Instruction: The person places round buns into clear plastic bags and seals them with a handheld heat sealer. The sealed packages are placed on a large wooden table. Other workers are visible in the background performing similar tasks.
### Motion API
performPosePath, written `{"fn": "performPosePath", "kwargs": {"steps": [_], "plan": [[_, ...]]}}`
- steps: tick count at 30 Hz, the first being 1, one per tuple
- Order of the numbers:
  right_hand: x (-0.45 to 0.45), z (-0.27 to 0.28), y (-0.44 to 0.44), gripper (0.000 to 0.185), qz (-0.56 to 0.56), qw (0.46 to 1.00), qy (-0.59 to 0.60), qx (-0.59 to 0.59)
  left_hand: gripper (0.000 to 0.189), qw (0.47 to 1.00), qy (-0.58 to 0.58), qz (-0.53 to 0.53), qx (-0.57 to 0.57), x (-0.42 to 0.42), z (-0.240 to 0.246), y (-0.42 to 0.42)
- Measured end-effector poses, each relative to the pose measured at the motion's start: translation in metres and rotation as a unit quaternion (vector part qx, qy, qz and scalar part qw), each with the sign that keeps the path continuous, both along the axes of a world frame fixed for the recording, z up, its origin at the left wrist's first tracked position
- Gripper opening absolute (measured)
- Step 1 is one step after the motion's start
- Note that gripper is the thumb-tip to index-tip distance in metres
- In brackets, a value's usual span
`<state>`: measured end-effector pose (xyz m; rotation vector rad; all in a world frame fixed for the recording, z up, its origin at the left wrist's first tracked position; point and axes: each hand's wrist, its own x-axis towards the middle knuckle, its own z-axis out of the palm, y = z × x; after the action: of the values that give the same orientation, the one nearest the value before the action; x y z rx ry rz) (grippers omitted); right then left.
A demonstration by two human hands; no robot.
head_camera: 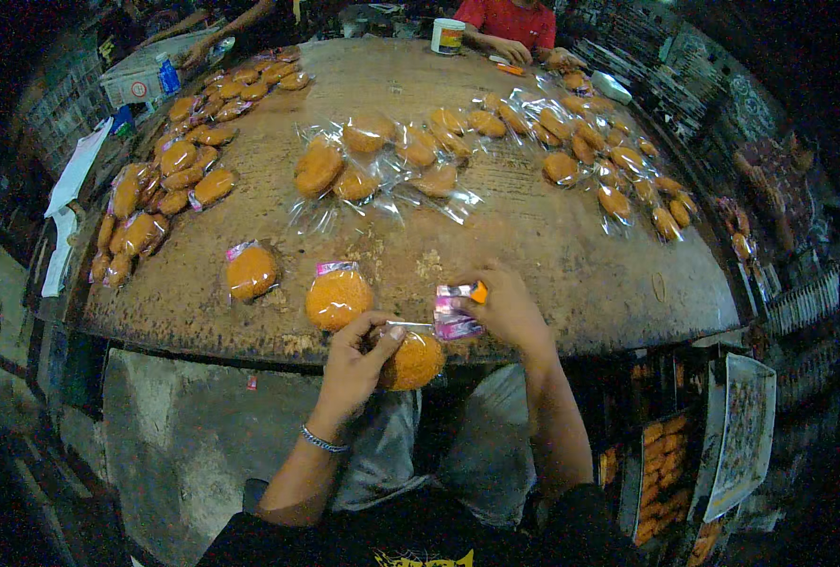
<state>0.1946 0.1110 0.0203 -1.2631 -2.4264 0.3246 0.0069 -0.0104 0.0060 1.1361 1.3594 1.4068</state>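
Note:
My left hand (363,361), a chain bracelet on its wrist, pinches the top of a clear plastic bag holding a round, orange-brown crumbed bun (414,361) at the table's near edge. To its right, my right hand (498,301) is closed around a small orange-and-white tool (478,291), whose kind I cannot tell. Pink-and-white printed labels (456,324) lie under or against its fingers. Just beyond my left hand lies a bagged bun (339,300) with a pink label along its top. Another labelled bun (251,272) rests farther left.
Bagged buns (366,133) lie mid-table, with more bagged buns (583,149) at the right and labelled ones (179,157) piled left. A rubber band (659,287) lies at the right. A white tub (447,37) stands at the far edge, near a person in red (508,25). Trays (739,436) stand below right.

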Motion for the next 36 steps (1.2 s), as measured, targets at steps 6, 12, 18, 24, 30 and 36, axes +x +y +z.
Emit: {"fn": "performPosePath", "kwargs": {"steps": [6, 12, 18, 24, 30, 36], "plan": [[0.001, -0.012, 0.018, 0.016, 0.047, 0.998, 0.015, -0.033, 0.019, 0.999, -0.01, -0.023, -0.03, 0.004, 0.01, -0.004], [-0.013, 0.01, -0.024, 0.016, 0.013, 0.947, 0.317, -0.055, 0.028, 0.998, -0.051, -0.023, -0.014, 0.008, 0.01, -0.007], [-0.029, 0.017, -0.077, 0.02, 0.043, 0.941, 0.317, -0.116, 0.027, 0.99, -0.126, -0.057, 0.001, 0.008, 0.009, -0.006], [-0.03, 0.009, -0.075, 0.022, 0.003, 0.952, 0.268, -0.146, 0.02, 1.0, -0.015, -0.003, -0.007, 0.011, 0.008, -0.01], [-0.032, 0.022, -0.055, 0.014, -0.093, 0.614, 0.659, -0.424, 0.017, 0.967, 0.231, 0.073, 0.078, 0.014, 0.021, -0.017], [-0.077, 0.02, -0.078, 0.029, -0.165, 0.733, 0.645, -0.14, 0.01, 0.932, 0.332, 0.073, 0.129, 0.027, 0.034, -0.021]]}}
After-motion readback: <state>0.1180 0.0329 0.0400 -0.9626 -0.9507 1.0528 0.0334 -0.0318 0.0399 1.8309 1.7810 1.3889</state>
